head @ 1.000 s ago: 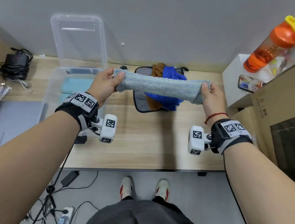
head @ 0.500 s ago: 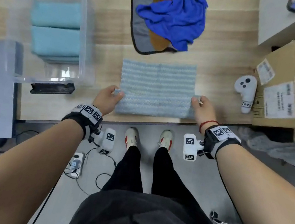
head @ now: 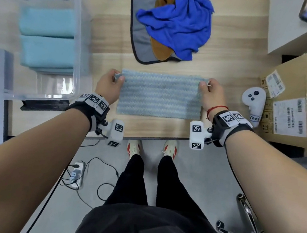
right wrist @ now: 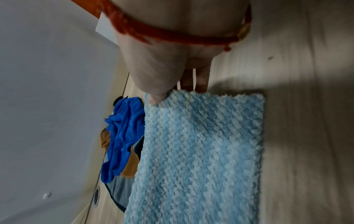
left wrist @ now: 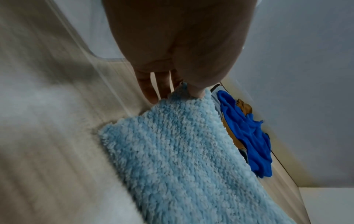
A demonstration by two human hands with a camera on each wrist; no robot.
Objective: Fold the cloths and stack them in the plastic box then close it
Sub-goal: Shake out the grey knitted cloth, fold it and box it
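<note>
Hands [head: 107,88] [head: 210,96] — pinching cloth [head: 160,95] corners

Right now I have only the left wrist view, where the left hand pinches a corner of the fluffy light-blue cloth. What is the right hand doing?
Observer: The right hand pinches the other far corner of the light-blue cloth, which rests on the table.
Reviewer: Is anything in the plastic box?
Observer: Yes, folded teal cloths lie inside the plastic box.
Reviewer: Is there anything close to the right hand?
Observer: A white controller lies on the table to its right, apart from the cloth.
</note>
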